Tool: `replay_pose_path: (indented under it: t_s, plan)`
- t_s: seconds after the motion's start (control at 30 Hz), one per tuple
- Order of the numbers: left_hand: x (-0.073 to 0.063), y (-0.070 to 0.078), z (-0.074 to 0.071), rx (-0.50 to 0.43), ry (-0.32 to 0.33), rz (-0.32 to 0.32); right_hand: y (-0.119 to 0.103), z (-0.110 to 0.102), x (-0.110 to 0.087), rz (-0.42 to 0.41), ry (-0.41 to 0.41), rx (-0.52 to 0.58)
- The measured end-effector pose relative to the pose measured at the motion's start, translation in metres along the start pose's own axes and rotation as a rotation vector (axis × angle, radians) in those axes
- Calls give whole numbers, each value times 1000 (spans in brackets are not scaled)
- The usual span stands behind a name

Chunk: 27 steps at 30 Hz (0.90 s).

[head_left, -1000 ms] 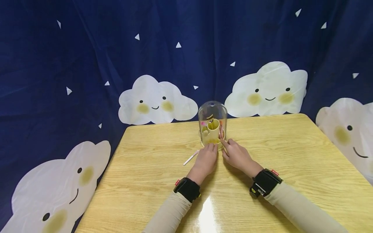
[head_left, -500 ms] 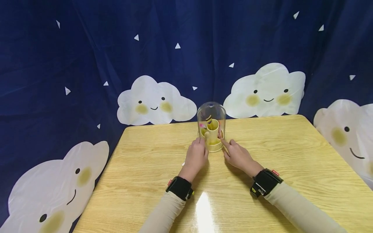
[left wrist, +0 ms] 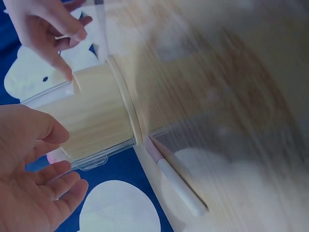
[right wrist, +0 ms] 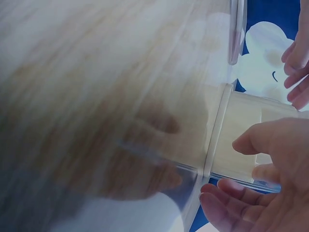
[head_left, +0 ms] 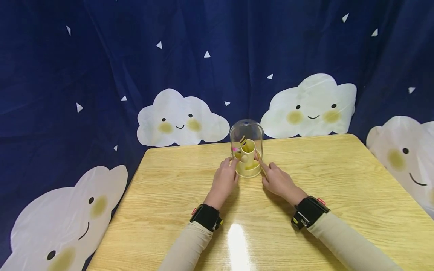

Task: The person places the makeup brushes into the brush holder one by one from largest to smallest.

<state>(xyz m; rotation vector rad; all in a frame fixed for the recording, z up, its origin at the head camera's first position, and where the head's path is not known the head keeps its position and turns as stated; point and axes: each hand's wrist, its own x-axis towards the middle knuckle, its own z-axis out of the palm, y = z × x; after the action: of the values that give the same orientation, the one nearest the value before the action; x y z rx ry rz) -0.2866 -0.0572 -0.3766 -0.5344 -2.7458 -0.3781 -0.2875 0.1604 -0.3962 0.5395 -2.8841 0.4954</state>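
Note:
A cream round holder [head_left: 249, 173] with a clear dome-shaped cover [head_left: 247, 130] stands near the far edge of the table. Inside it are a cream cup [head_left: 249, 146], a brown-and-yellow banded item [head_left: 242, 141] and a pink tip [head_left: 236, 149]. My left hand [head_left: 225, 178] is at the holder's left side, fingers loosely spread and gripping nothing, as the left wrist view [left wrist: 38, 174] shows. My right hand [head_left: 278, 182] is at the right side, its index finger stretched to the holder's rim. Whether its fingertips press on something inside is hidden.
A slim brush-like stick [left wrist: 179, 186] with a white handle and pink end lies on the table, beside the holder's base; the left arm covers it in the head view. Behind the wooden table [head_left: 162, 180] hangs a dark blue curtain [head_left: 190, 22] with white clouds.
My left hand has moved from the holder's front to its left side, uncovering the front of the base. The right hand stays nearly still, and the pink stick inside shows less.

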Motion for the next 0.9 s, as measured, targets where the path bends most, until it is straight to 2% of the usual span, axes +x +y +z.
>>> replay_pose_path:
  t_s: [0.2,0.53,0.73,0.9]
  plan:
    - [-4,3,4,40,35,67,2,0,2,11,2,8]
    - [-10,9,5,153,44,123,-5,0,-8,-33,24,4]
    - [-12,13,5,180,51,116,-11,0,-11,-52,12,-4]
    - [-14,18,7,208,61,108,-10,3,-11,-37,13,-9]
